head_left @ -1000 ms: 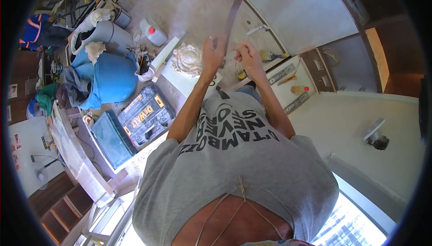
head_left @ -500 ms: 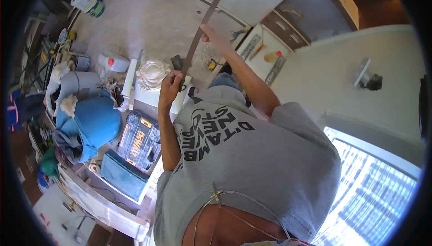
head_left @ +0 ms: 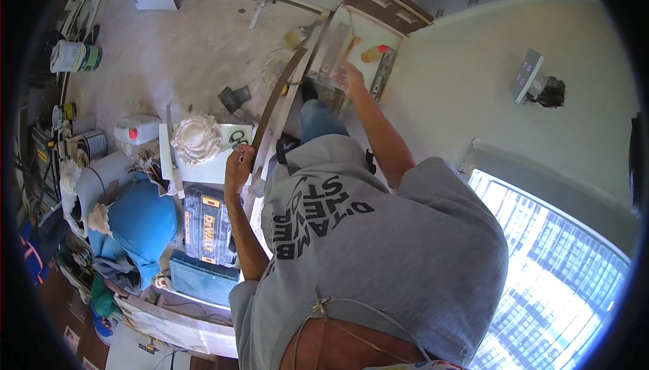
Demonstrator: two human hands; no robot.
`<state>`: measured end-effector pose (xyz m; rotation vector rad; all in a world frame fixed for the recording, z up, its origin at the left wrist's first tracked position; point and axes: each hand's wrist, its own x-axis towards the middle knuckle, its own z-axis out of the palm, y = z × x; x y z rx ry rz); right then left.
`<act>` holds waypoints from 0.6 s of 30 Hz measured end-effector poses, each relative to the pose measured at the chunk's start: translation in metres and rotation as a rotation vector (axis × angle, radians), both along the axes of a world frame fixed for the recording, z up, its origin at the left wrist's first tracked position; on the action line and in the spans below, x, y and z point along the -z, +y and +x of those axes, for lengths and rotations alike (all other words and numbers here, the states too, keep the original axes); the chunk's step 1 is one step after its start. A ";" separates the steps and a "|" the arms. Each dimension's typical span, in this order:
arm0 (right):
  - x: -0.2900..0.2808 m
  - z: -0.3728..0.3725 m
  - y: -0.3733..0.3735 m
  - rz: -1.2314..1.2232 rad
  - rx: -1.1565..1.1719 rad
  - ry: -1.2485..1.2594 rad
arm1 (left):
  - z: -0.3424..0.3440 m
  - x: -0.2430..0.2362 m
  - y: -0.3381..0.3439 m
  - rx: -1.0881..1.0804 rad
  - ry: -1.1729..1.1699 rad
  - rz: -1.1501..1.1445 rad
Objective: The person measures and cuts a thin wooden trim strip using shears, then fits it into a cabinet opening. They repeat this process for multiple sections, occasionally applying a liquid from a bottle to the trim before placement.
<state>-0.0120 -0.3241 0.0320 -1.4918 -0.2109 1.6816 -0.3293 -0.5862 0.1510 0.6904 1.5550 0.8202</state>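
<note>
A long, thin brown strip (head_left: 282, 96) slants upward from my left hand (head_left: 239, 162), whose closed fingers grip its lower end. The strip's far end is free. My right hand (head_left: 348, 79), apart from the strip, is over the white board (head_left: 368, 30) at the upper right, its fingers smeared by motion. Beside its fingertips is a blurred pale grey shape (head_left: 332, 49); whether the hand holds it I cannot tell. On the board lie a metal rail (head_left: 385, 72) and a red-tipped bottle (head_left: 374, 53).
Left of my left hand, a white board (head_left: 223, 167) bears a bunched cream cloth (head_left: 197, 139). Nearer are a black and yellow tool case (head_left: 209, 224), a teal bin (head_left: 203, 279) and a blue bag (head_left: 143, 214). A switch plate (head_left: 529, 74) hangs from the right wall.
My right hand has let go of the strip and moved over the board at the upper right. My left hand keeps hold, and the view has shifted.
</note>
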 end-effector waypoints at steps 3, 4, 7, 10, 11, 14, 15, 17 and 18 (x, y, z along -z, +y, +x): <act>0.047 0.053 0.002 -0.073 0.154 0.044 | 0.005 0.000 0.020 0.006 -0.013 0.063; 0.060 0.069 0.004 -0.116 0.244 0.116 | 0.007 -0.001 0.027 0.012 0.029 0.060; 0.091 0.106 0.024 -0.235 0.428 0.108 | 0.013 -0.004 0.051 0.012 0.090 0.014; 0.110 0.135 0.052 -0.359 0.598 0.246 | 0.022 -0.006 0.067 -0.040 0.098 -0.064; 0.114 0.142 0.062 -0.404 0.655 0.376 | 0.024 -0.007 0.071 -0.074 0.115 -0.068; 0.119 0.159 0.091 -0.448 0.500 0.646 | 0.019 -0.013 0.081 -0.222 0.140 -0.110; 0.121 0.161 0.102 -0.400 0.419 0.559 | 0.015 -0.016 0.084 -0.293 0.128 -0.117; 0.122 0.173 0.120 -0.691 0.603 0.868 | 0.004 -0.021 0.088 -0.386 0.178 -0.130; 0.127 0.172 0.126 -0.684 0.657 0.855 | 0.000 -0.024 0.086 -0.411 0.231 -0.139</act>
